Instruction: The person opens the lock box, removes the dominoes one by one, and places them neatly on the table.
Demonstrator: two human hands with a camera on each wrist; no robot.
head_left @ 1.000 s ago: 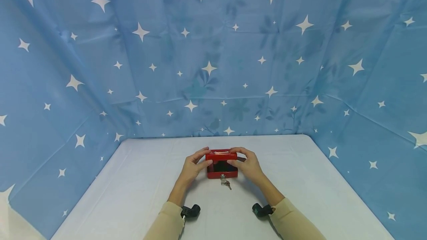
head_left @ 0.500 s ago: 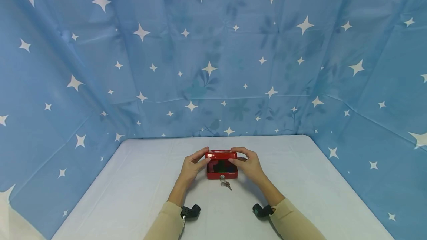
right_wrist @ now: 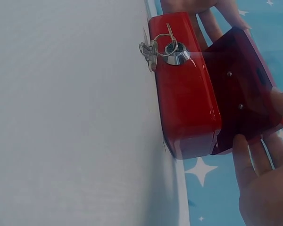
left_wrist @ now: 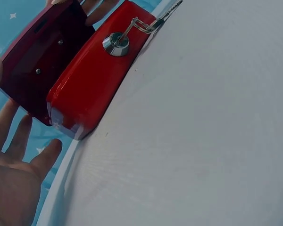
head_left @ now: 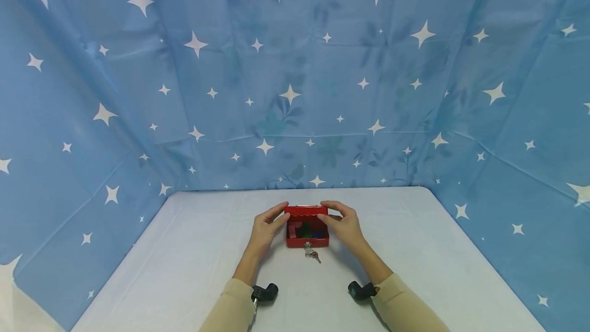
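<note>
A small red metal cash box stands on the white table with its lid raised on the far side. At the lid's left end, my left hand grips the edge, thumb in front and fingers behind. My right hand holds the right end the same way. Inside lie a pink piece, a green piece and a blue piece, their exact kind too small to tell. Keys hang from the lock on the front wall. Two screws show inside the lid in both wrist views.
The white tabletop spreads around the box. A blue curtain with white stars surrounds it at the back and sides. A black wrist camera sits on the left wrist, another camera on the right.
Both hands have tilted the lid up and back, away from me. The coloured pieces inside the box now show more clearly. The box body and keys have stayed in place.
</note>
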